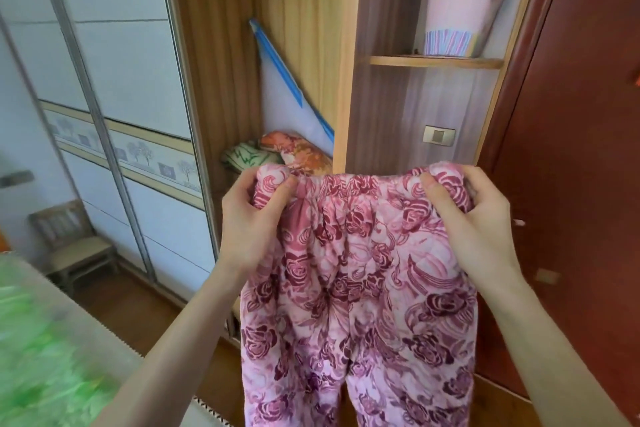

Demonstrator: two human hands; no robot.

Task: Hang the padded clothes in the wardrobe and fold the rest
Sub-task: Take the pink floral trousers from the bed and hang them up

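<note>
Two hands hold the padded trousers (pixel 360 288) up by the waistband in front of the open wardrobe (pixel 343 55). My left hand (pixel 252 218) grips the left end of the waistband, fingers curled round bunched fabric, thumb on top. My right hand (pixel 474 215) grips the right end likewise, thumb pressed onto the quilted cloth. The pink rose-print legs hang straight down between my forearms. Inside the wardrobe, low down, lie folded cushions (pixel 277 152); a pink bag (pixel 460 17) stands on a shelf (pixel 436 61) to the right.
</note>
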